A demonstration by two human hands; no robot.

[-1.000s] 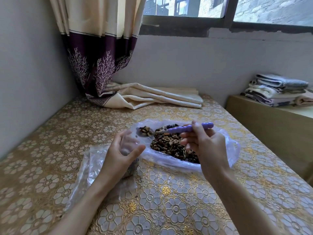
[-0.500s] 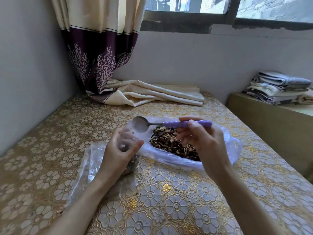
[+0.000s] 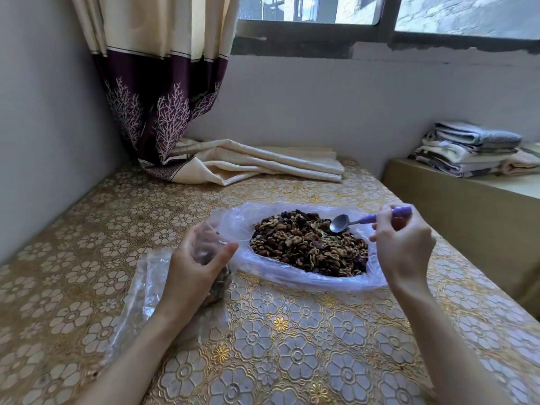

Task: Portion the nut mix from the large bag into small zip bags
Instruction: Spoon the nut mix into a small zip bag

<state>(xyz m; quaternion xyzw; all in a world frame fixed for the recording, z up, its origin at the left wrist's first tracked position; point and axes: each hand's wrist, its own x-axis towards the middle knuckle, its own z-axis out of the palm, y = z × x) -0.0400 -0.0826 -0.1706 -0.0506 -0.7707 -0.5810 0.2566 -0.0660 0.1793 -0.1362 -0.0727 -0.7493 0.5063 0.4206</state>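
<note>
Your left hand (image 3: 195, 266) holds the small zip bag (image 3: 208, 247) open, upright on the bench (image 3: 292, 346). Your right hand (image 3: 404, 247) grips the spoon (image 3: 340, 223), its empty bowl over the nut mix (image 3: 306, 244) in the large bag (image 3: 233, 226).

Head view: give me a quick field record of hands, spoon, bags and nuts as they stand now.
left hand: grips small zip bag, upright, mouth open, some nuts inside
right hand: pinches purple handle of spoon
spoon bowl: empty, at the far right of the nut mix
large bag: lies open on the table, well filled
spare plastic bags: flat under left forearm
</note>
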